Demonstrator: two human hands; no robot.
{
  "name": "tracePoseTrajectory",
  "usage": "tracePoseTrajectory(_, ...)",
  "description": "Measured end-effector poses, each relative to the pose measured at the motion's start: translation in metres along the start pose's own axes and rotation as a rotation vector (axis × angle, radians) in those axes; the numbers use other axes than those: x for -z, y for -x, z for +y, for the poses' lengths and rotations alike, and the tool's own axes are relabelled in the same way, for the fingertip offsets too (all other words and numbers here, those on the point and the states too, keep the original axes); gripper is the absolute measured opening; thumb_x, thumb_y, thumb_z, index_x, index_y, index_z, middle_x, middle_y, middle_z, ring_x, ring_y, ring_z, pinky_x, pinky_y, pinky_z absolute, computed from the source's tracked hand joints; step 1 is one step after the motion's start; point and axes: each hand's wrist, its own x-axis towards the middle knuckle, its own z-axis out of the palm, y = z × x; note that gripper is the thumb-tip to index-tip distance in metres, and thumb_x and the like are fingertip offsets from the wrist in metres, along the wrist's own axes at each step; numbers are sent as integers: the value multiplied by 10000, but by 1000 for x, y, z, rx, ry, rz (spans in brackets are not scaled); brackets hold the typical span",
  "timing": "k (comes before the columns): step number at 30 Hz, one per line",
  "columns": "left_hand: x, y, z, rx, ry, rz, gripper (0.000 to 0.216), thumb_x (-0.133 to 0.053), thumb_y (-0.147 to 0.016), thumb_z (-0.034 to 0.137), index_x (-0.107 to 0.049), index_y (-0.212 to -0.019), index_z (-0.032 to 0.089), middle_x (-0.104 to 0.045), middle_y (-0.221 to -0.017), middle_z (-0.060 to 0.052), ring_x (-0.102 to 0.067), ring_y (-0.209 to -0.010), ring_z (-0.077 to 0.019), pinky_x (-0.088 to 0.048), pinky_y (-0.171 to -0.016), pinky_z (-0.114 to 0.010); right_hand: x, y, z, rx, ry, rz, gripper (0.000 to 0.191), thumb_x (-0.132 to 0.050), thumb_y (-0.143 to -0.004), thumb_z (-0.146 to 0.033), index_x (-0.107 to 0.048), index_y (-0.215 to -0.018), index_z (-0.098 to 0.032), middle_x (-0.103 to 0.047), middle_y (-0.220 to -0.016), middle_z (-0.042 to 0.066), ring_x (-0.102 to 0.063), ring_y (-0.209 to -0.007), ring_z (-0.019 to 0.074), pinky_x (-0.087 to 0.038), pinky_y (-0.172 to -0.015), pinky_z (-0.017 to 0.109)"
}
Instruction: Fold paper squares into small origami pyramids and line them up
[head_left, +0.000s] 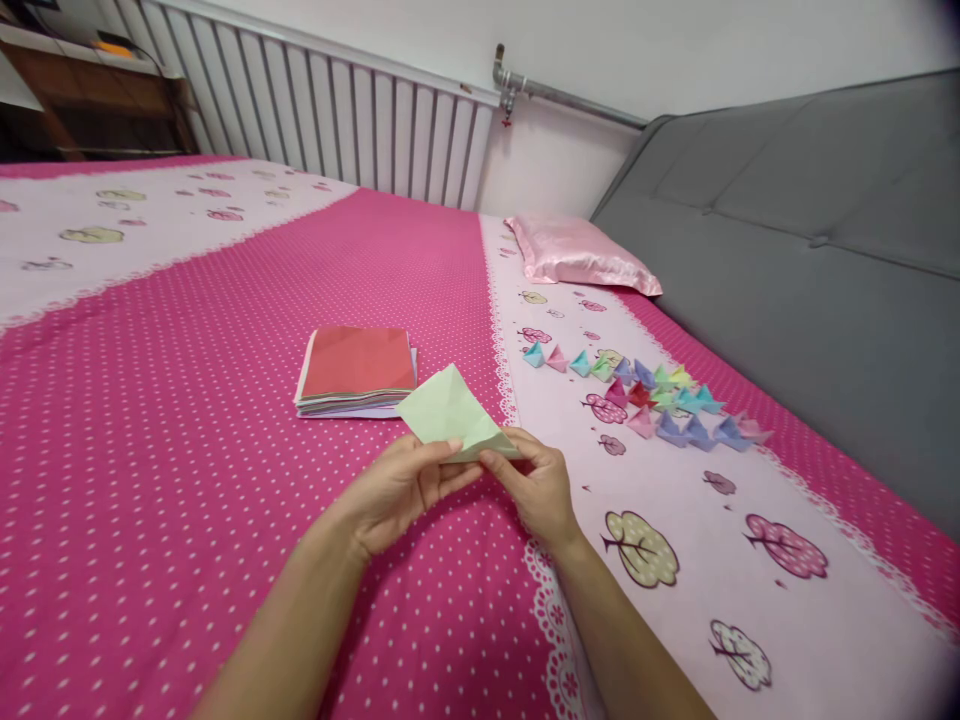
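A pale green sheet of origami paper (448,405) is held up in front of me, creased and folded along its lower edge. My left hand (401,487) pinches it at the bottom, thumb on top and fingers beneath. At its lower right corner my right hand (536,487) grips the folded edge between thumb and fingers. Just beyond the left hand lies a stack of coloured paper (358,362) with a red sheet on top. Off to the right, several small folded paper boats (641,393) in mixed colours stand in rows.
Everything rests on a bed with a pink dotted and tree-patterned cover (225,480). A pink pillow (581,250) lies near the grey headboard (795,230) on the right. A white radiator (337,110) and a metal pipe (577,100) run along the wall.
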Motion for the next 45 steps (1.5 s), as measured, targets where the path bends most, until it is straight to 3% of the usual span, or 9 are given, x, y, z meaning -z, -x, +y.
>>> tracePoseTrajectory(3, 0, -1, -3, -28, -70, -32, 296, -630, -705, 97, -617, -1000, 120, -644, -1066, -108, -600, -964, -176, -461, -877, -258, -3, 2, -3, -32, 11, 35, 119, -617, -756, -279, -700, -802, -208, -656, -843, 32, -615, -792, 178, -475, -738, 308)
tracePoseTrajectory(11, -4, -4, -6, -6, -48, 56, 168, -587, -748, 120, -649, -904, 103, -670, -998, -98, -621, -900, -146, -475, -865, -249, -7, 5, -6, -118, -59, 82, 176, -576, -777, -318, -652, -800, -160, -634, -770, 24, -598, -727, 160, -477, -675, 277)
tracePoseTrajectory(15, -6, -3, -4, -25, -47, 90, 168, -575, -750, 103, -645, -903, 96, -664, -1014, -106, -618, -922, -161, -490, -855, -256, -8, 6, -2, -186, -166, 204, 191, -654, -708, -312, -541, -783, -178, -586, -701, -17, -564, -624, 119, -460, -580, 228)
tracePoseTrajectory(18, -5, -4, -5, -39, -21, 105, 162, -588, -735, 94, -646, -886, 100, -670, -998, -105, -612, -949, -177, -504, -832, -249, -9, 5, -1, -200, -222, 270, 271, -694, -669, -290, -490, -823, -198, -579, -729, -22, -582, -665, 122, -468, -618, 231)
tracePoseTrajectory(22, -1, -7, -7, -56, 6, 123, 190, -593, -725, 73, -639, -906, 105, -678, -973, -96, -623, -915, -164, -525, -778, -217, -10, 5, -2, -241, -293, 244, 309, -695, -669, -290, -489, -880, -201, -595, -744, -10, -602, -682, 134, -481, -641, 252)
tracePoseTrajectory(30, 4, -12, -9, -125, 0, 169, 188, -593, -745, 119, -636, -928, 124, -683, -950, -75, -640, -764, -107, -528, -658, -152, -9, 4, -2, -298, -369, 189, 276, -695, -680, -255, -550, -904, -186, -579, -655, -45, -575, -565, 76, -443, -547, 180)
tracePoseTrajectory(45, 4, -13, -9, -178, -43, 199, 201, -600, -752, 204, -636, -934, 128, -681, -983, -93, -647, -800, -134, -504, -681, -177, -9, 2, 0, -346, -357, 178, 287, -686, -678, -295, -590, -918, -169, -580, -580, -38, -577, -528, 96, -434, -475, 181)
